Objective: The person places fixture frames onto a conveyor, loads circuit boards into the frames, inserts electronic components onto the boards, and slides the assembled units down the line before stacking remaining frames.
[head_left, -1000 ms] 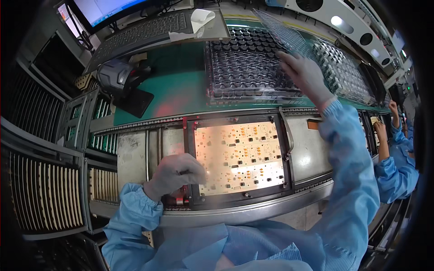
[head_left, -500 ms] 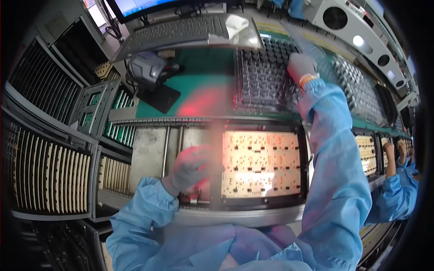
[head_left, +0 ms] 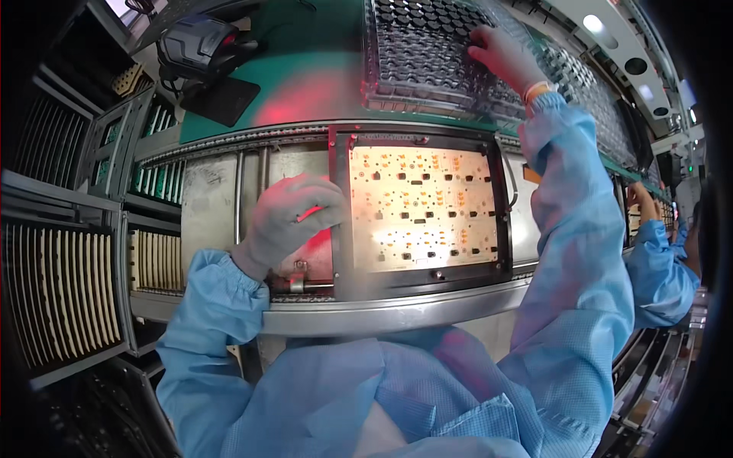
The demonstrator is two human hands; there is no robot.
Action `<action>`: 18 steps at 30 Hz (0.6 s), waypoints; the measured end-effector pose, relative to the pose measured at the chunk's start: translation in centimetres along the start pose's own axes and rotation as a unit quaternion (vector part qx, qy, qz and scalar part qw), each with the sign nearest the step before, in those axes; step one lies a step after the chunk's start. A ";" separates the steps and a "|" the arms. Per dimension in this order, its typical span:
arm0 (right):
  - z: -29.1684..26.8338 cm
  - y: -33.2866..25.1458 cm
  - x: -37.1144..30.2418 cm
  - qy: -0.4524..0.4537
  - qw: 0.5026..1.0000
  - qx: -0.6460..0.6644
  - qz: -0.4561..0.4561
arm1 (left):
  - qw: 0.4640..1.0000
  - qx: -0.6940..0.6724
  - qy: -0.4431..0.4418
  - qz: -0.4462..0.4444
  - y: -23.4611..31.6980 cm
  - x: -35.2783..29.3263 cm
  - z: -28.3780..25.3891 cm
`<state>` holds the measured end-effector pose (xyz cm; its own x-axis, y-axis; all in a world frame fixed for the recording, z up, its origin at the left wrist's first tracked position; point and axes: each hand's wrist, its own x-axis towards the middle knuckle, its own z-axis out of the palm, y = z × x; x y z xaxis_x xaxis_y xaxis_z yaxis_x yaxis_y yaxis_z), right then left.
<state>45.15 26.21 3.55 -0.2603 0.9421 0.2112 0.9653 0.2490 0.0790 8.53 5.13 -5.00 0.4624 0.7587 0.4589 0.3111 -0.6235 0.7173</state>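
Observation:
My left hand [head_left: 294,217], in a grey glove, is curled at the left rim of a black carrier frame [head_left: 341,252]. Its fingertips overlap that rim, and red light shows between thumb and fingers. Inside the frame lies a pale circuit board panel [head_left: 420,206] with rows of small dark parts. My right hand [head_left: 508,61], also gloved, reaches over a clear plastic tray [head_left: 405,95] holding many round black parts [head_left: 427,17]. Thumb and forefinger are apart there, with nothing visible between them.
A metal conveyor rail [head_left: 397,314] runs along the near side. A grey handheld scanner [head_left: 200,49] and a black flat pad [head_left: 221,101] lie on the green mat [head_left: 294,72]. Racks of boards [head_left: 65,290] stand left. Another person's blue sleeve [head_left: 660,263] shows at right.
The view has shifted, so the bench sits higher and further left. My right hand's fingers have spread from a more closed shape. My left hand stays by the carrier frame's left side.

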 end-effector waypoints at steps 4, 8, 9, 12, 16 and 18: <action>0.6 -0.1 -0.1 0.017 0.996 0.082 0.026 | 1.000 -0.011 -0.013 0.015 -0.6 0.0 -0.3; 0.3 -1.7 1.2 0.002 0.991 0.051 0.122 | 1.000 -0.015 -0.015 0.002 -0.5 -0.3 -0.5; 0.4 -1.7 1.2 -0.012 0.989 0.012 0.148 | 1.000 -0.014 -0.017 0.003 -0.4 -0.2 -0.5; 1.0 -1.8 2.3 -0.008 0.982 -0.025 0.188 | 1.000 -0.003 -0.014 0.019 -0.2 -0.1 -0.4; 0.6 -2.0 0.8 0.045 0.985 0.026 0.165 | 0.999 -0.029 0.002 -0.016 -0.6 -0.4 0.0; 0.4 -0.5 -1.4 0.112 0.968 0.189 0.122 | 0.999 -0.043 0.003 -0.032 -1.0 -0.5 0.0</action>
<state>44.99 24.89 2.80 0.0183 0.9217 0.3875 0.9264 0.1302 -0.3534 8.01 5.42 -5.99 0.4394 0.7971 0.4141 0.2669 -0.5560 0.7872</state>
